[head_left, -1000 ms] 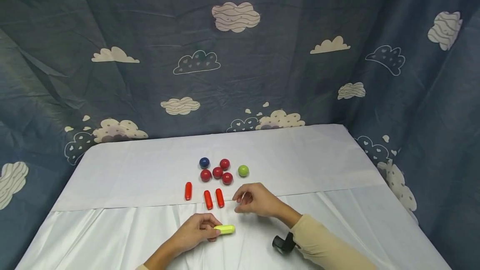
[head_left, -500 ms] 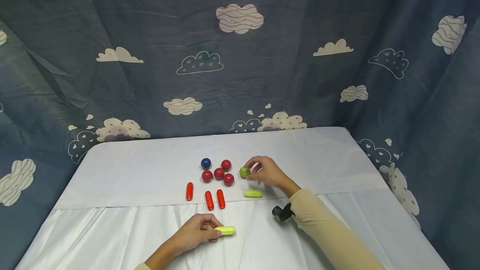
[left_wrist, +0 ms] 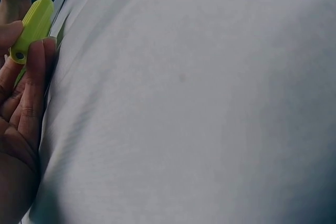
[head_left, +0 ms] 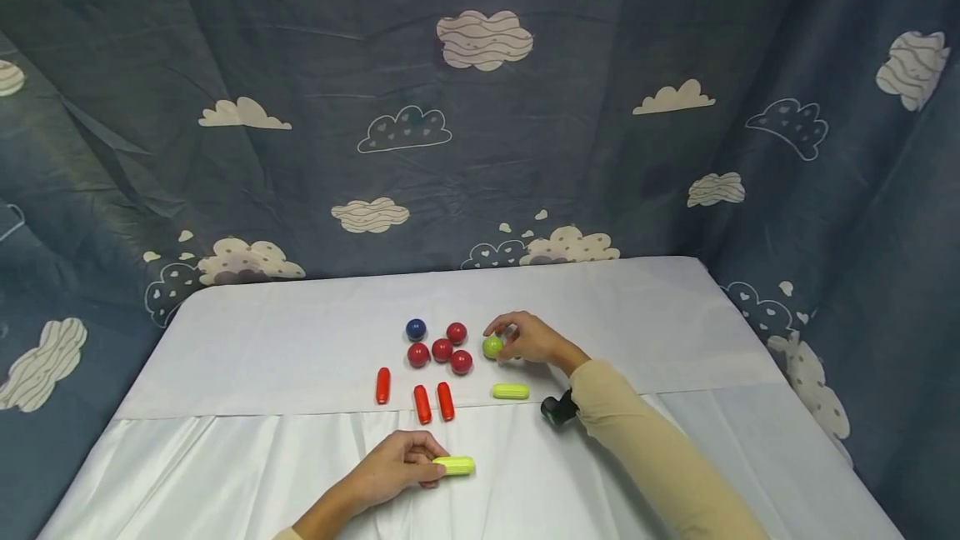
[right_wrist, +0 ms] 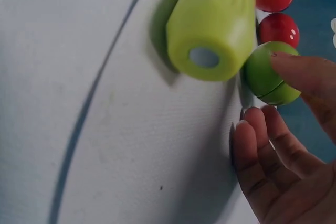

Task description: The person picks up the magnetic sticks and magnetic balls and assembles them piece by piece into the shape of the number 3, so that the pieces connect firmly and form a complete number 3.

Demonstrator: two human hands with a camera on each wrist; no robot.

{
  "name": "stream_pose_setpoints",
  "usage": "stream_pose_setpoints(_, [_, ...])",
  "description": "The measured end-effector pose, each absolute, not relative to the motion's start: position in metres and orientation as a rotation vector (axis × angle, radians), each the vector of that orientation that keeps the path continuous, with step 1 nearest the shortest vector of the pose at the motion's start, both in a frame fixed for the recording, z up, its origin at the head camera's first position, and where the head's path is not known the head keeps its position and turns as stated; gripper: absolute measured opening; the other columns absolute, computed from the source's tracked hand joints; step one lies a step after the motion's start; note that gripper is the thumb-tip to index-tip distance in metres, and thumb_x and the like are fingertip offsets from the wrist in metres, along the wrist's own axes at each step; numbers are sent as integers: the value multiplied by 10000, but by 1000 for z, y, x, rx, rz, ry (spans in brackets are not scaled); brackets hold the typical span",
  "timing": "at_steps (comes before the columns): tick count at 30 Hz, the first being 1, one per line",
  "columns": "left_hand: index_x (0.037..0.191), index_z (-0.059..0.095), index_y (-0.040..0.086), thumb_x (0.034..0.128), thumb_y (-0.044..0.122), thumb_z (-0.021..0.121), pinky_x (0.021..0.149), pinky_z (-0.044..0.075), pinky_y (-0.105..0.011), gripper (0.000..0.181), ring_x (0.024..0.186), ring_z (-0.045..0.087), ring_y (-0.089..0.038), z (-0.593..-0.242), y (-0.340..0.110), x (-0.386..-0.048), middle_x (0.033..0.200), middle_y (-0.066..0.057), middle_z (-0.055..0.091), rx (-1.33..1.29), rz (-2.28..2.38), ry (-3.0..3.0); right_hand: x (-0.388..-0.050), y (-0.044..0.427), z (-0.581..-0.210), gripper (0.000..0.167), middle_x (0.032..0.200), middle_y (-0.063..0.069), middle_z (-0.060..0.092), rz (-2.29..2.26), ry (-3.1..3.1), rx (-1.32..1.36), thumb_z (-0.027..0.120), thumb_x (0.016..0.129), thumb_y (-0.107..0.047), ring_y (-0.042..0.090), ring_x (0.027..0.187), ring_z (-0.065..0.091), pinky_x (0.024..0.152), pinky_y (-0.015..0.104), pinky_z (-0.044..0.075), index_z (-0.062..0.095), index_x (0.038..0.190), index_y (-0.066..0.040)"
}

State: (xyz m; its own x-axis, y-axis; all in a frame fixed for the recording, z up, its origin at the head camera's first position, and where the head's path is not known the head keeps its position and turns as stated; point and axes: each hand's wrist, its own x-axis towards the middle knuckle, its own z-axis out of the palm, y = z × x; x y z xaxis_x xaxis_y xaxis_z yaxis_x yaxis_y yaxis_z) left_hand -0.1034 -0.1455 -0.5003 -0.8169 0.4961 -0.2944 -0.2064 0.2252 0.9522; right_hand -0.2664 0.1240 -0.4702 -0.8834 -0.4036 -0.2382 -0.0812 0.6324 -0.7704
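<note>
In the head view my left hand (head_left: 397, 467) pinches one end of a yellow-green ribbed piece (head_left: 457, 466) low over the white cloth; the left wrist view shows the thumb and fingers around that piece (left_wrist: 35, 23). Farther back, my right hand (head_left: 534, 338) has thumb and fingers curved round a green ball (head_left: 492, 347). In the right wrist view the thumb lies on the green ball (right_wrist: 265, 74), with the other fingers curved below it. A second yellow-green piece (head_left: 510, 392) lies on the cloth in front of the right hand.
Several red balls (head_left: 442, 349) and a blue ball (head_left: 416, 329) sit left of the green ball. Three red pieces (head_left: 446, 401) lie nearer. A dark device (head_left: 558, 409) is on the right wrist. Behind the table hangs a blue curtain (head_left: 300, 157) with clouds.
My right hand has moved back and right to the green ball, and the second yellow-green piece now lies on the cloth. My left hand holds its piece much as before.
</note>
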Motion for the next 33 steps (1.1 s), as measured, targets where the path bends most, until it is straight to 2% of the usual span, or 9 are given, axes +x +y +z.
stream_pose_setpoints(4, [1114, 700, -100, 965, 74, 726, 702, 507, -158, 231, 774, 618, -60, -498, -145, -103, 864, 6, 748, 278, 1635, 1951, -268, 123, -471, 413, 1255, 149, 689, -1094, 2470, -396, 816, 851, 18, 186, 903, 591, 732, 252, 508, 742, 1247, -73])
stream_pose_setpoints(11, [1120, 700, -93, 967, 79, 726, 705, 497, -159, 231, 786, 615, -61, -497, -145, -104, 870, 7, 746, 269, 1625, 1963, -270, 123, -467, 360, 1209, 125, 697, -1028, 2521, -479, 847, 838, -20, 181, 956, 589, 892, 317, 516, 709, 1168, -60])
stream_pose_setpoints(16, [1127, 690, -112, 967, 67, 717, 713, 513, -155, 241, 778, 631, -47, -498, -145, -106, 864, 4, 749, 290, 1643, 1966, -273, 123, -463, 337, 1211, 128, 687, -1023, 2539, -466, 849, 839, -11, 181, 920, 585, 872, 308, 511, 680, 1127, -58])
stream_pose_setpoints(21, [1139, 684, -120, 973, 56, 711, 727, 532, -156, 244, 786, 646, -42, -500, -144, -105, 881, 3, 751, 275, 1653, 1947, -273, 124, -463, 349, 1205, 131, 697, -1014, 2541, -452, 859, 836, -28, 187, 954, 610, 897, 325, 543, 697, 1145, -45])
stream_pose_setpoints(25, [1147, 680, -124, 978, 44, 708, 739, 550, -164, 241, 806, 653, -59, -501, -143, -103, 923, -37, 764, 259, 1662, 1928, -269, 127, -463, 366, 1222, 127, 697, -1023, 2531, -416, 843, 859, -53, 185, 947, 634, 836, 292, 565, 724, 1205, -49])
stream_pose_setpoints(28, [1149, 679, -123, 979, 40, 707, 745, 558, -166, 237, 814, 660, -64, -501, -143, -102, 938, -53, 769, 251, 1661, 1923, -264, 130, -461, 343, 1216, 138, 686, -1074, 2506, -405, 827, 865, -38, 192, 927, 651, 804, 289, 576, 713, 1189, -41])
stream_pose_setpoints(33, [1140, 685, -106, 974, 48, 712, 747, 549, -159, 228, 805, 662, -51, -501, -144, -104, 914, -28, 768, 247, 1645, 1930, -251, 135, -457, 328, 1208, 141, 677, -1154, 2470, -407, 855, 834, -22, 180, 925, 665, 881, 328, 589, 681, 1110, -51])
